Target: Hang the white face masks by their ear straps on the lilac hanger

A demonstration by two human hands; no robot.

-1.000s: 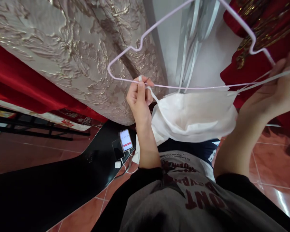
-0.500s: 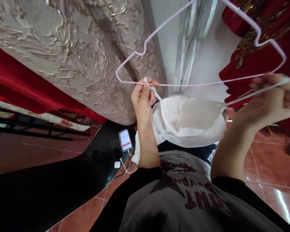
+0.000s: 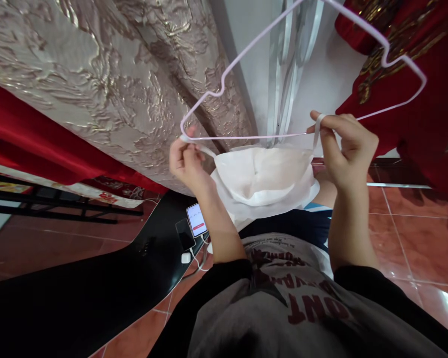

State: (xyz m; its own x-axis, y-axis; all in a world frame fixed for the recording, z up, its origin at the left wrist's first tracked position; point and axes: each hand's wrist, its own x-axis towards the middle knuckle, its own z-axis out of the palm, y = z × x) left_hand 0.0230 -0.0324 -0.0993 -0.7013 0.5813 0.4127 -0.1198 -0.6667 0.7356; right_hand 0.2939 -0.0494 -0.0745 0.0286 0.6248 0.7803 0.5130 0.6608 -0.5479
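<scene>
Right fingers have moved inward, left fingers outward, each holding a strap; white garment lies between them, long edge along the hanger's lower bar.

The left hand holds a strap at the corner of a hanger; the right hand has another strap looped around its finger. Between them hangs white cloth. Below the left hand, phones lie on a table.
</scene>
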